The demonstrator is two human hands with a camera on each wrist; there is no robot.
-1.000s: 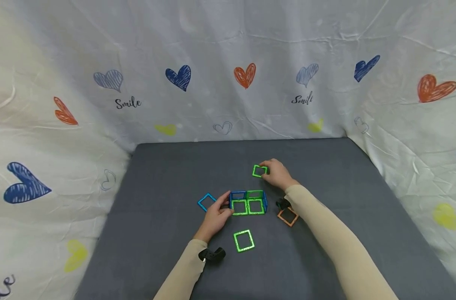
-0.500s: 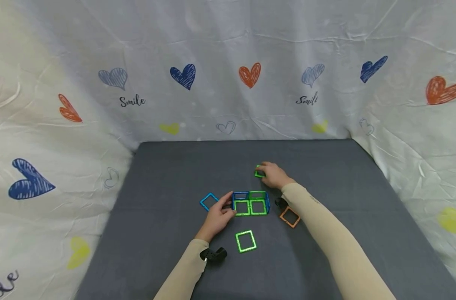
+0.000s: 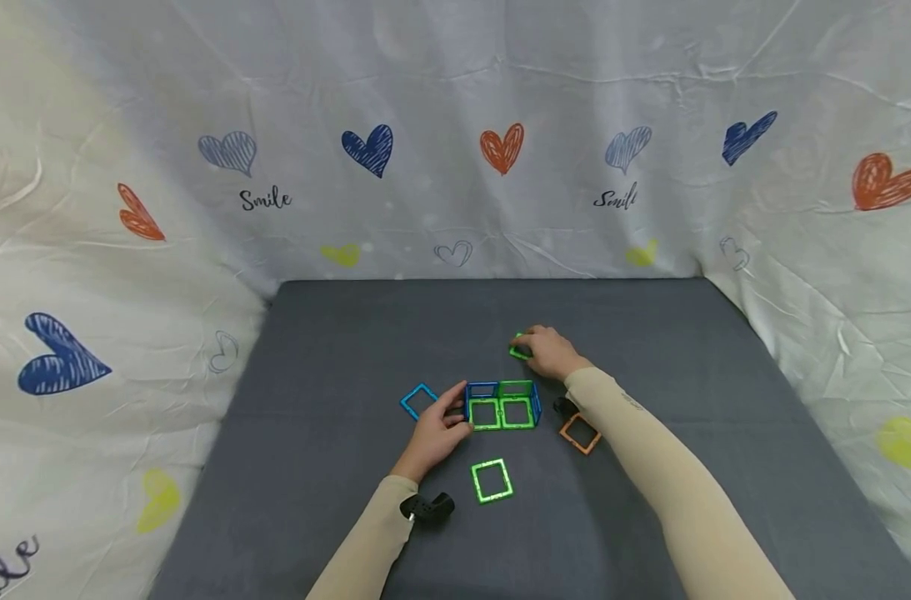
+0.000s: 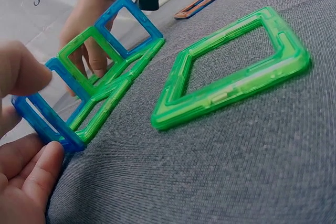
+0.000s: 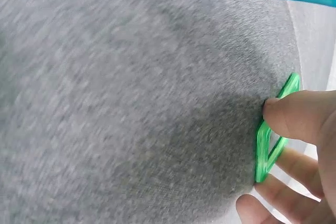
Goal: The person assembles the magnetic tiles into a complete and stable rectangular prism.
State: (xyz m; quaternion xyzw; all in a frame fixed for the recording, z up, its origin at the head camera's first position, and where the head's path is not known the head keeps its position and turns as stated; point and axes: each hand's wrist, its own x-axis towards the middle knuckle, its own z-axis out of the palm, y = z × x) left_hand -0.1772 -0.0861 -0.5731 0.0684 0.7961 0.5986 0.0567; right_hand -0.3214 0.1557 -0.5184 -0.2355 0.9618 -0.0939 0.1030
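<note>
Pinching a green square (image 5: 262, 150) beyond the box (image 3: 501, 414), the right hand (image 3: 549, 352) has thumb and fingers curled close, while the left hand (image 3: 432, 433) grips the box's left wall (image 4: 59, 121) between finger and thumb. The square should prove light, stiff and a little slippery, not too fragile, and best taken by opposite outer edges. It looks glossy and see-through, a flat frame with an open middle.
</note>
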